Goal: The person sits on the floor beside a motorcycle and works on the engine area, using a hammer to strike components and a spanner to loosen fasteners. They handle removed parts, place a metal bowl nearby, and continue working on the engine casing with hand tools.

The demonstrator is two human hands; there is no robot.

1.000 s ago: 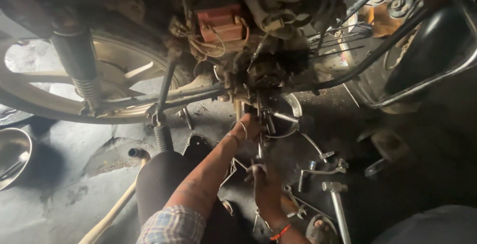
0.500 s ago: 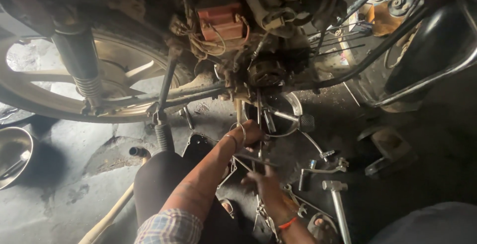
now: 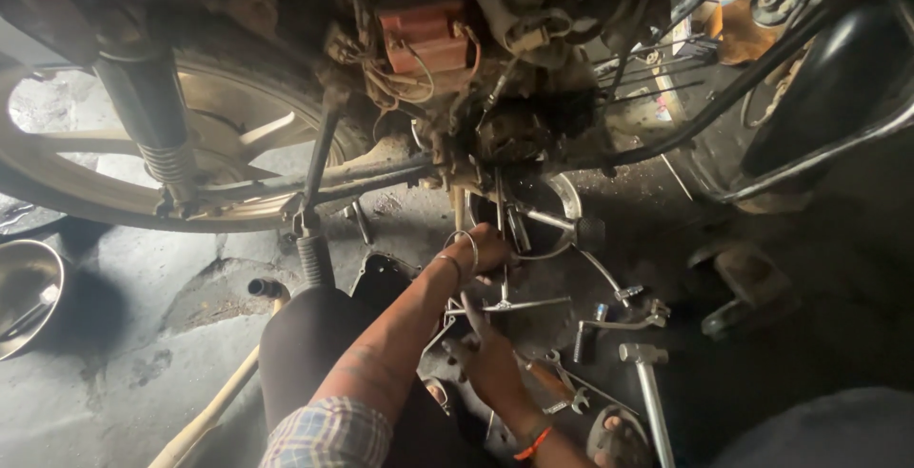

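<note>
Near the middle of the frame the left hand (image 3: 484,247), a metal bangle (image 3: 459,251) on its wrist, reaches up under the motorcycle's engine (image 3: 519,130) and curls its fingers around a thin metal rod (image 3: 502,230) that hangs down from the greasy underside; the grip is closed, though the fingertips themselves are hidden behind the rod and the shadow. Below it, at lower centre, the right hand (image 3: 490,363) lies lower and nearer the floor, fingers partly spread with one pointing upward, resting among the tools; whether it pinches anything cannot be told in the dim light. An orange band (image 3: 533,444) circles that wrist, and a checked sleeve (image 3: 328,435) shows at the bottom edge. Just right of the hands a cross-shaped wrench (image 3: 509,304) lies flat, and further right a socket wrench (image 3: 619,320) and a long chrome handle (image 3: 652,397) lie on the dark, oily floor (image 3: 809,363). At the top centre a reddish-brown box-shaped part (image 3: 424,35) sits among tangled wires, its face too dim to read. In the upper right an orange and white printed package (image 3: 733,11) shows behind the frame tubes. The alloy rear wheel (image 3: 114,173) and a coil shock absorber (image 3: 157,130) fill the left, with a steel bowl (image 3: 24,292) at the left edge and a pale wooden stick (image 3: 214,406) slanting across the lower left.
</note>
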